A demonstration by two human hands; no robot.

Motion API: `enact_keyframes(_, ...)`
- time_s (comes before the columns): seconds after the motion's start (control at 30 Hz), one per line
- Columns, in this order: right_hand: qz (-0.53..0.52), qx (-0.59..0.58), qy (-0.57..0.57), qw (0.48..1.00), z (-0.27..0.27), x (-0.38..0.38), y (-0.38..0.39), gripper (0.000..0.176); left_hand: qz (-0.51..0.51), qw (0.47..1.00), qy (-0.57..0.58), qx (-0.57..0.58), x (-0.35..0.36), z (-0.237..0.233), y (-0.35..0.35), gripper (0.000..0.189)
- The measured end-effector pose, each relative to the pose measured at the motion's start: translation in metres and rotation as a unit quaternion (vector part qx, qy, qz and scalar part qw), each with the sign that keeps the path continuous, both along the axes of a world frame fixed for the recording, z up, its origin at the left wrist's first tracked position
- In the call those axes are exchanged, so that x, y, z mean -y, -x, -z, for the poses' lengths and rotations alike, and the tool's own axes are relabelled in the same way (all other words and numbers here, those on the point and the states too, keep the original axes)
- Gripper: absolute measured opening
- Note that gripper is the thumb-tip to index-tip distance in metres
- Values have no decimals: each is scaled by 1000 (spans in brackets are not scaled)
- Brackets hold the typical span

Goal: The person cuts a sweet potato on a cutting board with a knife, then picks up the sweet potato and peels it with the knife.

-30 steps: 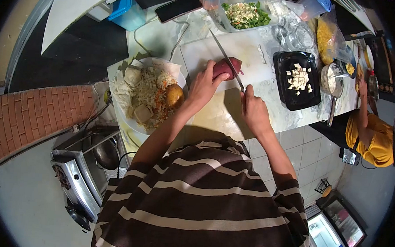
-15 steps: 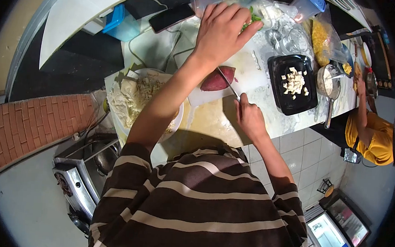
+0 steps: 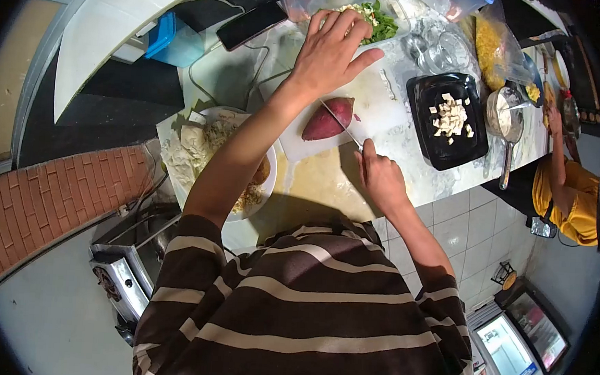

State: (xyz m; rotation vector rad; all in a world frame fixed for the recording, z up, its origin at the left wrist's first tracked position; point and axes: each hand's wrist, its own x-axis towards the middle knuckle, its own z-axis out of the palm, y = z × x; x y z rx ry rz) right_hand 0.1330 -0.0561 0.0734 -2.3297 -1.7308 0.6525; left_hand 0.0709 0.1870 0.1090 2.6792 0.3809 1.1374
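Observation:
A purple-skinned sweet potato [image 3: 327,119] lies on the white cutting board [image 3: 380,117]. My right hand [image 3: 383,173] is wrapped round the handle of a knife [image 3: 345,130], whose blade lies across the sweet potato. Beyond the board, my left hand [image 3: 332,55] is open, thumb stretched out to the side and fingers reaching over the near edge of a clear container. Chopped green leaves [image 3: 380,26] and pale bits show in that container beside the fingers. To the right, a black square dish [image 3: 446,152] holds small white cubes [image 3: 450,118].
A plate of pale food [image 3: 267,185] is under my left forearm. At the back lie a phone [image 3: 251,25] and a blue-lidded container [image 3: 175,42]. A saucepan [image 3: 505,117] stands right of the dish. A person in a yellow shirt [image 3: 570,200] works at far right.
My left hand has shifted slightly left and down, uncovering more of the green leaves. The right hand still holds the knife at the sweet potato. The camera view has tilted slightly.

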Motion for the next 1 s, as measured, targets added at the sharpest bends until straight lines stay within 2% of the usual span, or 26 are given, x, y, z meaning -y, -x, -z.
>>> enact_keyframes(0.07,-5,-3,3,1000,-1,1,-1,28,1,999,26,37,2,-13,-1,39)
enact_keyframes(0.17,-10,6,9,1000,0,3,-2,26,8,997,64,43,3,-5,-1,40)
enact_keyframes(0.27,-16,-12,-5,1000,-1,7,-4,25,-1,997,70,44,3,-3,6,43)
enact_keyframes(0.37,-19,-12,0,1000,-2,13,-2,25,-4,995,72,69,9,-22,12,44)
enact_keyframes(0.43,-18,-8,-3,1000,-2,13,-2,24,-7,996,68,64,11,-11,14,47)
enact_keyframes(0.5,-19,-8,-6,1000,-2,14,-1,24,-3,996,91,7,14,-1,16,50)
enact_keyframes(0.6,-19,-5,-7,1000,0,13,-2,24,-3,997,56,52,4,-3,15,48)
enact_keyframes(0.7,-20,-10,-6,1000,2,15,-2,24,-3,996,91,13,10,-2,13,54)
enact_keyframes(0.77,-16,-15,-10,1000,0,13,-2,24,-8,995,94,-29,13,39,14,52)
enact_keyframes(0.83,-25,20,-5,999,-7,12,-3,25,-24,996,47,-67,15,50,12,50)
enact_keyframes(0.87,-19,19,0,1000,-4,17,-1,25,-5,992,90,-84,12,56,13,49)
enact_keyframes(1.0,-23,12,-13,1000,3,15,-4,26,-24,997,30,-68,20,35,8,51)
